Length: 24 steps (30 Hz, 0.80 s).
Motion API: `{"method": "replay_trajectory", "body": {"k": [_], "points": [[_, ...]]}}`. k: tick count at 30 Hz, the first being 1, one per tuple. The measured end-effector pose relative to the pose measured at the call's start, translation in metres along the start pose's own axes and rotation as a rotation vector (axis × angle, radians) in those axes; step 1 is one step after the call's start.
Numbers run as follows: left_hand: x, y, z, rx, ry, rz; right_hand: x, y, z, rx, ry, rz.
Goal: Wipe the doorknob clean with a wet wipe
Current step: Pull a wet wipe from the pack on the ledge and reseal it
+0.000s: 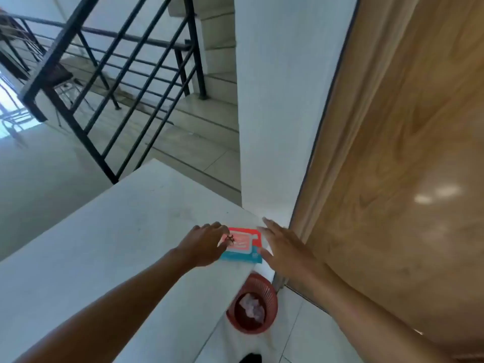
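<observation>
Wet wipe pack [243,244], flat on tabletop [104,244] corner: left hand [203,246], grip pinching at its flap, right hand [284,244] spread just beside; best to steady the pack and draw one wipe slowly; doorknob not in view.

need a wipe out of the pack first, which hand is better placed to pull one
Left, probably. The left hand already has its fingers on the wet wipe pack, at the flap on its top. The right hand is spread flat at the pack's right edge, better placed to steady it on the white table.
</observation>
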<state>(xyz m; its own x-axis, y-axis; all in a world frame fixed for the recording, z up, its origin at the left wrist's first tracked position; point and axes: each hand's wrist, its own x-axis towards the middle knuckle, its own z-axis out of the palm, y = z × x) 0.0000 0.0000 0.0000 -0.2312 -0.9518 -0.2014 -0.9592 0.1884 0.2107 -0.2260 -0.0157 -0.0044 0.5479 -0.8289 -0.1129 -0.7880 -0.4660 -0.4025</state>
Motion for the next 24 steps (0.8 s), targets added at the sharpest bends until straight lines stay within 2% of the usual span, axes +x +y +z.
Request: {"method": "replay_trajectory", "body": {"k": [3, 7, 13, 17, 19, 24], "points": [[0.015, -0.008, 0.020, -0.114, -0.063, -0.119, 0.013, -0.006, 0.022, 0.070, -0.083, 0.076], [0.035, -0.012, 0.048, -0.218, -0.080, -0.156, 0.019, -0.011, 0.051, 0.082, -0.218, 0.135], [0.066, -0.015, 0.057, -0.148, -0.048, 0.014, 0.026, -0.001, 0.068, 0.008, -0.311, 0.160], [0.084, -0.029, 0.048, -0.135, -0.212, 0.158, 0.035, 0.012, 0.072, -0.033, -0.279, 0.219], [0.091, -0.035, 0.047, -0.081, -0.256, 0.176, 0.040, 0.017, 0.073, -0.034, -0.275, 0.235], [0.109, -0.040, 0.044, 0.142, -0.123, 0.333, 0.048, 0.023, 0.074, 0.009, -0.226, 0.270]]}}
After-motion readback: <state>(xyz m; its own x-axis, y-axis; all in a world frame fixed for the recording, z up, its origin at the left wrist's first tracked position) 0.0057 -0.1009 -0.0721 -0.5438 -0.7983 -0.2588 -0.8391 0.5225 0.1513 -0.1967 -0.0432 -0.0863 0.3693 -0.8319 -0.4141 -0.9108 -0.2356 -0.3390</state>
